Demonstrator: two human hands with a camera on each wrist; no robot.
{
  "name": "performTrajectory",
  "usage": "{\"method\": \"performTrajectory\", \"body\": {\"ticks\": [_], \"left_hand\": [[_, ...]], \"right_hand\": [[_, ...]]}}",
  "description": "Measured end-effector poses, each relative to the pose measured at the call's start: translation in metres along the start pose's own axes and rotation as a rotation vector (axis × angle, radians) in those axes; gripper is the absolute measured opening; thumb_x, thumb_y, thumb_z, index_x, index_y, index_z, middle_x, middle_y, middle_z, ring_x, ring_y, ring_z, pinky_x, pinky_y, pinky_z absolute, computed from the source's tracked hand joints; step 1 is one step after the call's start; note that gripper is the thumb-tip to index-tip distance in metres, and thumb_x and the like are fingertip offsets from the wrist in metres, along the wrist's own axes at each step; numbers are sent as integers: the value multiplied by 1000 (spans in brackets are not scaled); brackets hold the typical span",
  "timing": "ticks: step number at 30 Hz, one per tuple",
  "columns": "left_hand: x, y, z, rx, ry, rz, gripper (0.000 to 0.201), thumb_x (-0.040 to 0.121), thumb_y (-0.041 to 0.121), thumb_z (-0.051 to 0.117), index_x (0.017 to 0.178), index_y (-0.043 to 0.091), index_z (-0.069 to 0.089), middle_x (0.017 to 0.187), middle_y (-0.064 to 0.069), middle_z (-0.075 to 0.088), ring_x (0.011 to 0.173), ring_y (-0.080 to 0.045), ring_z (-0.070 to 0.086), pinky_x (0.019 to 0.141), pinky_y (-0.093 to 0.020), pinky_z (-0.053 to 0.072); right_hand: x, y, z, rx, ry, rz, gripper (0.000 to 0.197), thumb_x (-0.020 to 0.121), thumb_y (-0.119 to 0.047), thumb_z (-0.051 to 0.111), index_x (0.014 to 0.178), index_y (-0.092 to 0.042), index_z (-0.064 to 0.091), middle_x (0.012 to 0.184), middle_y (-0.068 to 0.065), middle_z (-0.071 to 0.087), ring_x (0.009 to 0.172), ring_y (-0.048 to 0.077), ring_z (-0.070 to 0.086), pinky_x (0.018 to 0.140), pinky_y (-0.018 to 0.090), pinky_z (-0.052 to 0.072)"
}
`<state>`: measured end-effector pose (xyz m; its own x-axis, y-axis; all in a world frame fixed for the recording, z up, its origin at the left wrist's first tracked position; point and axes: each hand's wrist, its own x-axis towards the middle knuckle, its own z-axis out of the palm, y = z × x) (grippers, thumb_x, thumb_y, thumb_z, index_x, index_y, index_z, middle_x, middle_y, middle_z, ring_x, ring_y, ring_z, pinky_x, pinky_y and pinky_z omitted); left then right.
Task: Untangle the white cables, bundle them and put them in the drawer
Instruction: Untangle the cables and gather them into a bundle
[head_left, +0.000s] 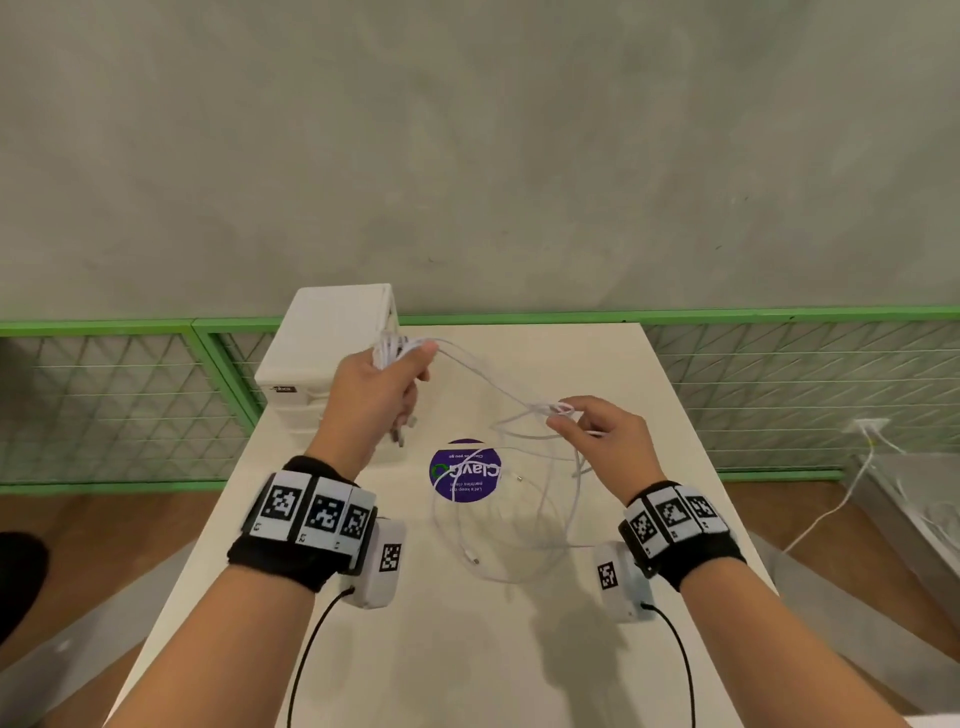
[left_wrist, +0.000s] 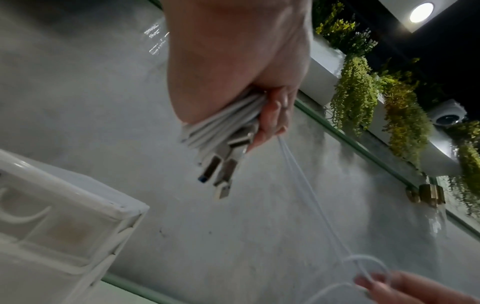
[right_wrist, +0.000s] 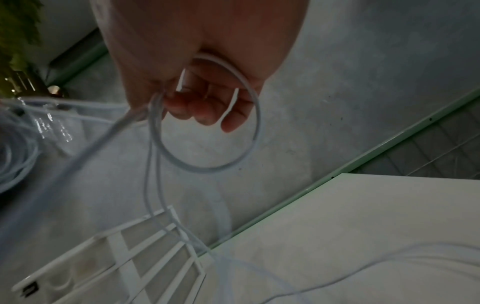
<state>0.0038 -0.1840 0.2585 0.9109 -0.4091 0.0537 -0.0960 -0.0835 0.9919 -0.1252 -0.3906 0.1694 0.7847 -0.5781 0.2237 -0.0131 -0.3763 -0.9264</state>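
Nearest me, at 6 o'clock on the desk (head_left: 597, 665), slack loops of the white cables (head_left: 498, 525) lie loose, one small plug end showing among them, partly over a purple sticker (head_left: 464, 470).

Above that, my right hand (head_left: 605, 439) sits at about 3 o'clock of the sticker, raised off the desk. Thumb and fingertips pinch a small loop (right_wrist: 207, 115) of cable; the other fingers curl loosely beneath. It looks like a knot or crossing, though I cannot tell how tight.

From that pinch two strands run up and away toward 10 o'clock, taut, straight into my left hand (head_left: 382, 397). Left hand is clenched round a gathered coil of cable, with the USB plugs (left_wrist: 221, 172) hanging out below the fist.

So the working line lies on the 4-to-10 o'clock axis between my hands. The snag is at the right hand, so that hand is the one to work it; the left only anchors.

Farthest, at 11 o'clock just behind the left hand, stands the white drawer unit (head_left: 332, 332), drawers apparently closed. Bundling not finished; nothing stowed yet.
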Motion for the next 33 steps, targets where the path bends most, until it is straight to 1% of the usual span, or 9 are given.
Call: {"method": "performTrajectory", "body": {"ticks": [2, 5, 10, 13, 16, 19, 21, 25, 33], "left_hand": [[3, -2, -3, -2, 93, 16, 34, 88, 29, 66, 63, 10, 54, 35, 5, 40, 30, -10, 32, 34, -15, 28], [8, -2, -15, -99, 217, 2, 29, 88, 28, 65, 66, 11, 57, 38, 6, 43, 33, -9, 33, 36, -16, 29], [11, -4, -26, -8, 233, 0, 30, 87, 32, 66, 76, 3, 65, 38, 5, 41, 37, -14, 33, 40, -18, 31], [6, -4, -9, 56, 137, -24, 43, 84, 31, 68, 94, -11, 63, 36, 4, 42, 32, -11, 34, 38, -17, 32], [-4, 1, 15, 72, -25, -44, 33, 88, 24, 66, 91, -8, 62, 35, 5, 41, 30, -7, 32, 36, -16, 31], [-15, 7, 34, 151, -151, -20, 30, 87, 28, 67, 69, 7, 55, 36, 5, 44, 30, -10, 34, 39, -22, 33], [-20, 13, 43, 147, -220, -2, 31, 87, 27, 67, 68, 7, 55, 38, 4, 44, 31, -12, 35, 38, -22, 33], [-24, 23, 44, 47, -232, 46, 26, 88, 25, 66, 74, 4, 62, 39, 3, 39, 34, -14, 32, 39, -22, 30], [-21, 13, 33, -223, -38, 40, 28, 93, 21, 57, 67, 19, 66, 41, 2, 34, 38, -15, 33, 45, -25, 27]], "right_hand": [[0, -1, -5, 57, -4, 40, 8, 80, -24, 71, 88, -24, 74, 57, -17, 56, 61, 1, 53, 68, 6, 41], [-1, 9, -22, 3, 82, 109, 13, 85, -24, 66, 90, -17, 75, 87, -12, 69, 87, -4, 62, 76, 2, 42], [-4, 48, -56, -166, 290, 318, 17, 89, -31, 60, 80, -19, 69, 69, -2, 61, 71, 23, 57, 69, 28, 39], [-5, 55, -53, -304, 236, 376, 20, 93, -26, 53, 99, -14, 69, 92, 7, 67, 96, 31, 61, 79, 28, 41], [-3, 29, -34, -310, 162, 141, 30, 93, -25, 54, 121, -15, 60, 127, 6, 55, 117, 17, 49, 97, 23, 33], [-4, -19, -7, -207, -4, -166, 45, 87, -31, 63, 129, -23, 52, 128, -12, 46, 121, 1, 40, 103, 13, 30], [-2, -38, 12, -205, -111, -256, 42, 87, -27, 64, 127, -22, 54, 121, -13, 52, 114, 0, 46, 97, 11, 33], [3, -43, 25, 13, -220, -64, 16, 92, -16, 56, 90, -27, 67, 82, -5, 69, 73, -2, 59, 74, 18, 46], [2, -16, 11, -21, -126, -41, 19, 81, -11, 70, 86, -29, 71, 85, -8, 62, 68, -2, 53, 66, 9, 40]]}}
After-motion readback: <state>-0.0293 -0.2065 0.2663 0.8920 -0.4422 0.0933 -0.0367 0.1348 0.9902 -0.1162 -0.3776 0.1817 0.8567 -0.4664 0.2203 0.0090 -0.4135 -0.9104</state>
